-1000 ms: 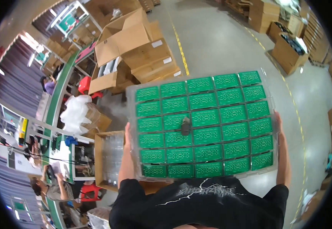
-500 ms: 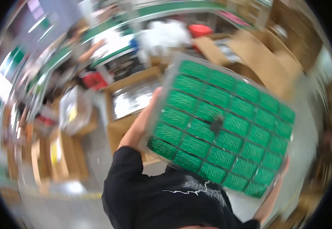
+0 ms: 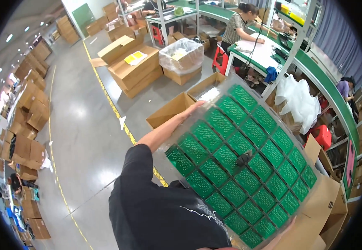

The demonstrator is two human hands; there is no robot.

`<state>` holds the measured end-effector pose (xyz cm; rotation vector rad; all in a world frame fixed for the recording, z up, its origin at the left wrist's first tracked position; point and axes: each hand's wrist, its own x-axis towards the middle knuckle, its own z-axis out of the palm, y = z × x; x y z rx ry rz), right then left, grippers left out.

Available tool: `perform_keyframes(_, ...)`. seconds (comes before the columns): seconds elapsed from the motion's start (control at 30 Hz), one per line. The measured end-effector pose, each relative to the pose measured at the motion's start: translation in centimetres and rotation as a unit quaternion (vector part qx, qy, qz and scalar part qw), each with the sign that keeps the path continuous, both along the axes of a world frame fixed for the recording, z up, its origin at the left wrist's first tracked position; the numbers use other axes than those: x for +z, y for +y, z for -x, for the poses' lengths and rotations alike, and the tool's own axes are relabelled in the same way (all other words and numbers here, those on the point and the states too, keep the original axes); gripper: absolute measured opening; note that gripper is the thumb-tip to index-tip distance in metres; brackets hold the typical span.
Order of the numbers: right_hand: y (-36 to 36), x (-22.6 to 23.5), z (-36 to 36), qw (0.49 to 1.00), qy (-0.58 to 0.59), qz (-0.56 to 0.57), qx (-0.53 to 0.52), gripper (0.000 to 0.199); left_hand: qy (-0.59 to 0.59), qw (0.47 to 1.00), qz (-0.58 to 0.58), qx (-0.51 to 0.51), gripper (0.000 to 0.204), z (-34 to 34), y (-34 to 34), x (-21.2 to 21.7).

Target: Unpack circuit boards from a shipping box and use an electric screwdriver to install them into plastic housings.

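Note:
A clear plastic tray (image 3: 173,139) slants across the space in front of my body. Rows of green circuit boards (image 3: 247,180) fill its pockets. My left hand (image 3: 192,110) grips the tray's far left edge, with its fingers partly hidden behind the rim. Along the lower right edge, my right hand (image 3: 288,228) holds the other side; most of it is covered by the tray. A small dark lump (image 3: 243,159), whose kind I cannot make out, rests on the boards near the middle.
Open cardboard boxes stand beyond the tray, one box (image 3: 172,109) close to my left hand. A large carton (image 3: 324,204) is at right. Closed cartons (image 3: 133,68) and a plastic-lined box (image 3: 181,58) sit beside a yellow floor line (image 3: 106,93). A person (image 3: 241,29) works at a bench.
My view has swung left, so the benches and boxes now appear farther right and the aisle shows at left. Both hands still hold the tray, which is now tilted more steeply in view.

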<state>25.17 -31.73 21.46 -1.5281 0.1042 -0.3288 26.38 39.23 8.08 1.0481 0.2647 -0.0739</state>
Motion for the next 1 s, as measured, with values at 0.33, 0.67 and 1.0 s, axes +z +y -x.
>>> perform_keyframes(0.33, -10.6, -9.8, -14.2, 0.979, 0.111, -0.103, 0.134, 0.064, 0.02, 0.993, -0.003, 0.112, 0.091, 3.9, -7.5, 2.2)
perform_keyframes(0.67, -12.6, -14.2, -6.1, 1.0, -0.022, 0.009, -0.004, 0.062, 0.046, 0.994, -0.077, 0.061, 0.092, -4.2, -2.9, -2.8)
perform_keyframes(1.0, -5.7, -6.3, 3.6, 0.99, 0.003, -0.037, -0.137, 0.059, -0.008, 0.996, -0.025, -0.09, 0.084, -11.6, -3.5, -1.9)
